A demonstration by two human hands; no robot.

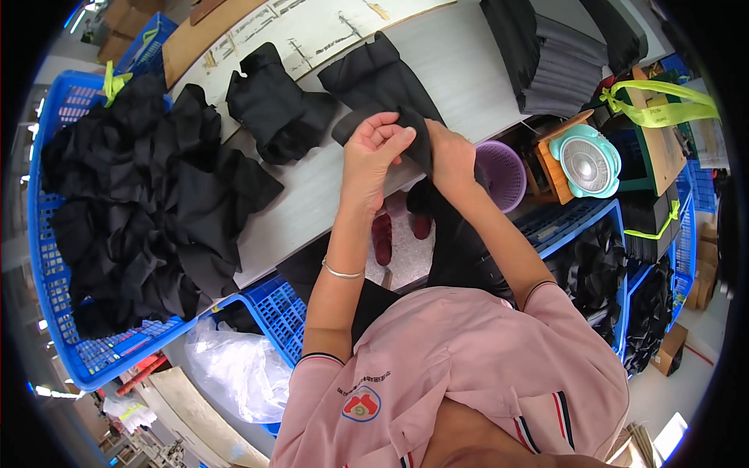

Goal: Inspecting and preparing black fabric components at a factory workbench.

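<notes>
One black cloth (419, 140) is at the table (285, 210) edge nearest the wearer. Right hand (452, 158) grasps it, fingertips hidden. Left hand (370, 156) curls against it; grip cannot be told.

Tabletop gap (290, 196) left of hands (365, 158); black cloth heap (133, 191) blocks farther left.

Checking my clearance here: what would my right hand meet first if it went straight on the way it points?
Most likely the black cloth your right hand touches; what it would meet beyond is unclear, since depth is hard to judge.
</notes>
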